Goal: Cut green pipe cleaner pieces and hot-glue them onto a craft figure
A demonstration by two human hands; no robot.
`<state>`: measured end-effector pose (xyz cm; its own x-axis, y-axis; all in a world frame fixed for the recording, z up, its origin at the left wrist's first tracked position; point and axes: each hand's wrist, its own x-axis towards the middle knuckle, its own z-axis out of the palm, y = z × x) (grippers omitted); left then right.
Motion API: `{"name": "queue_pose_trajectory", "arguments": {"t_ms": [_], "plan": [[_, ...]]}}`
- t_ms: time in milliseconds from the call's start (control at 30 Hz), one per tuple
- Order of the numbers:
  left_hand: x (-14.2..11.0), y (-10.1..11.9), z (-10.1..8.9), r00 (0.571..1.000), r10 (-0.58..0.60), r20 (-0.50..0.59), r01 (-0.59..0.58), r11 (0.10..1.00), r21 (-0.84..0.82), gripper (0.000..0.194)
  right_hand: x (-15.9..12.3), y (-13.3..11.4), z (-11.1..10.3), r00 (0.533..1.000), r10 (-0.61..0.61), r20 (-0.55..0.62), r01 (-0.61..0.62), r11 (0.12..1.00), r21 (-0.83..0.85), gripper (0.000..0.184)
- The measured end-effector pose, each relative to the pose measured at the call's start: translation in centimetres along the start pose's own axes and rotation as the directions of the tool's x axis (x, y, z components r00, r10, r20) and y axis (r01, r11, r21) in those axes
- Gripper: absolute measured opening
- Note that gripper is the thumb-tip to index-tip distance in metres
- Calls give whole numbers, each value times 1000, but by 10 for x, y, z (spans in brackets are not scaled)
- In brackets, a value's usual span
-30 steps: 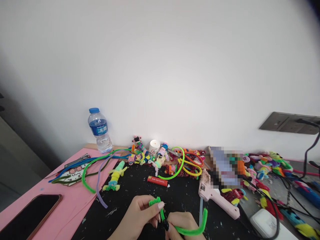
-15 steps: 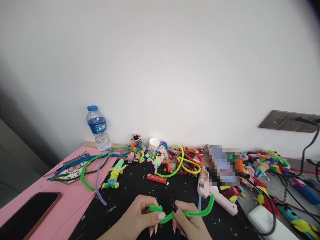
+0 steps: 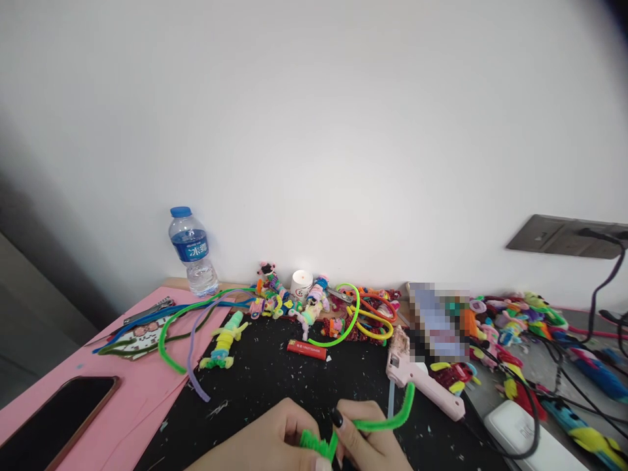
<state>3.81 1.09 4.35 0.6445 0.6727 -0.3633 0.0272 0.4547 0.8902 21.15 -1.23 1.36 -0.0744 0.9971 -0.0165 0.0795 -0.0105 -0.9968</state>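
A bright green pipe cleaner point(image 3: 403, 413) runs between my two hands low in the view. Its coiled end sits in my left hand point(image 3: 277, 437), whose thumb and fingers are closed around it. My right hand point(image 3: 369, 437) pinches the strand just beside the coil, and the free tail sticks out to the right, curving upward. The lower fingers of both hands are cut off by the bottom edge. Nearest ahead of them on the black mat point(image 3: 265, 379) lies a red lighter point(image 3: 307, 350). A pink glue gun point(image 3: 424, 386) rests to the right of my right hand.
On the left are a phone point(image 3: 59, 418), a water bottle point(image 3: 191, 252), loose pipe cleaners and a yellow-green pipe-cleaner figure point(image 3: 224, 343). A white candle cup point(image 3: 301, 286) stands among colourful figures at the back. Right are cables, a white power bank point(image 3: 524, 435) and more figures.
Both hands have moved lower in the view, and the green coil has tilted downward with them. The tail of the pipe cleaner has shifted slightly left. The glue gun and lighter stay put.
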Motion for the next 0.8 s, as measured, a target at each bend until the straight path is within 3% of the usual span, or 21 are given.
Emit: {"name": "queue_pose_trajectory", "arguments": {"t_ms": [67,167,300,400,533,667,800], "plan": [[6,-4,-2,998,58,-16,-58,998,-5,33,8,-3,-5,998,19,65,-18,1000,-13,45],[12,-8,-5,974,180,-139,-173,983,63,30,16,-6,-9,999,10,48,-8,999,-40,48],[9,-5,-6,879,416,-231,-295,857,423,13,15,-8,-7,994,3,113,9,994,-111,50],[3,0,-6,798,573,-186,-294,640,710,13,13,-11,-5,988,10,153,11,991,-131,51],[1,-1,-8,712,699,-71,-308,402,862,14,14,-15,-4,982,25,186,5,987,-163,53],[2,-5,-9,681,732,36,-344,275,898,24,13,-11,-1,986,35,161,-8,986,-165,56],[1,-5,-8,689,719,85,-358,236,903,35,12,-7,1,991,26,134,-4,988,-155,56]]}}
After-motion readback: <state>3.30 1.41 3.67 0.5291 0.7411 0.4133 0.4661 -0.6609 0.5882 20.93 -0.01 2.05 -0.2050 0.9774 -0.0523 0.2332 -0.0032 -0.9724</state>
